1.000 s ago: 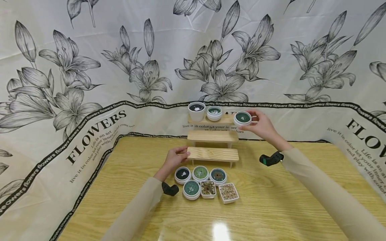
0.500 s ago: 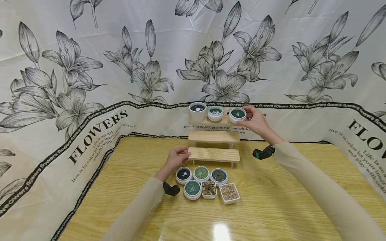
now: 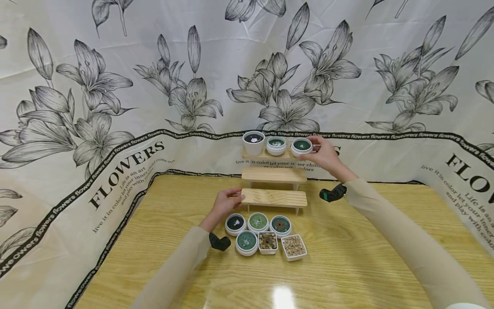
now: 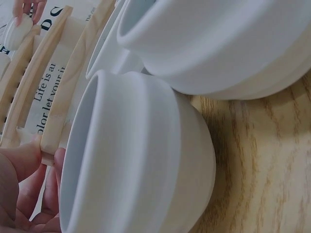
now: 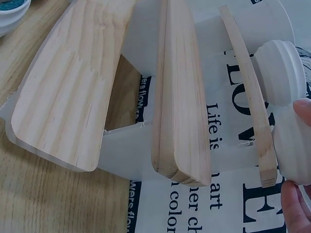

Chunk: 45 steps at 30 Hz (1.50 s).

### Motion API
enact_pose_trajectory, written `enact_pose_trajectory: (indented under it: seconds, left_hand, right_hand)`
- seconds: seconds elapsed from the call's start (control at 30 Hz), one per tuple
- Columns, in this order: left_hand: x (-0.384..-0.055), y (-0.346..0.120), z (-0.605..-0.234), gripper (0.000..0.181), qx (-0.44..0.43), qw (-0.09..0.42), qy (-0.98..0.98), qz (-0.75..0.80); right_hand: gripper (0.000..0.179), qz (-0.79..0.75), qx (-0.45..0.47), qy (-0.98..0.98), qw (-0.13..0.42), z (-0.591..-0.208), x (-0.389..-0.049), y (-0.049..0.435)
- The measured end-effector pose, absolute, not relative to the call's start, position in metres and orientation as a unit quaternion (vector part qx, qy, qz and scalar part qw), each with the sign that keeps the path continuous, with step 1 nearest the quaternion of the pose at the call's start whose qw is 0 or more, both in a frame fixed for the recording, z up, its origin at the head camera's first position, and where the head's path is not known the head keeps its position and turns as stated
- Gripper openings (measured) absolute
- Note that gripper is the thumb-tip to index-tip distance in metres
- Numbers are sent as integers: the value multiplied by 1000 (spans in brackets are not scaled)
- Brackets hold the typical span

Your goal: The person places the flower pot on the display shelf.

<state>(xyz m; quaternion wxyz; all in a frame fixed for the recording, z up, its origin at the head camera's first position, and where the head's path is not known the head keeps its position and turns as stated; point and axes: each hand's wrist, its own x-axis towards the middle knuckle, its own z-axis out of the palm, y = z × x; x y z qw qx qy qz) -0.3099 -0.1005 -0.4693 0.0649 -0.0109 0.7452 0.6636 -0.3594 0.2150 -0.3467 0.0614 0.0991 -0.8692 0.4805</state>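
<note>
Yellow wood-grain table [image 3: 347, 257] lies nearest us, with two square pots [image 3: 294, 247] and four round pots [image 3: 246, 243] standing before the low shelf [image 3: 275, 198]. Past them, our left hand [image 3: 223, 204] pinches that shelf's left end; a light, steady hold suits it, so nothing tilts. Behind rises the middle shelf [image 3: 275, 174]. Higher and farther back, our right hand [image 3: 326, 155] holds the green pot [image 3: 301, 146] by its right side, at the right end of the top shelf [image 3: 266, 157]; we cannot tell whether its base bears fully there. Just left of it stands the small pot [image 3: 275, 147], then the tall pot [image 3: 253, 146]. We do well to hold the green pot level, seat its whole base on the wood, and ease our grip without nudging its neighbour. Flowered cloth [image 3: 193, 103] hangs behind.
</note>
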Motion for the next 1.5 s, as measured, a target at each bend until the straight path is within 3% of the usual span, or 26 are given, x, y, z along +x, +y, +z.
enact_pose_trajectory:
  seconds: [0.93, 1.5]
  left_hand:
    - [-310, -98, -469, 38, -20, 49, 740, 670]
    - [-308, -98, -470, 38, -14, 46, 745, 666]
  right_hand:
    - [69, 516, 76, -852, 39, -347, -363, 209]
    - [74, 534, 54, -841, 71, -361, -347, 213]
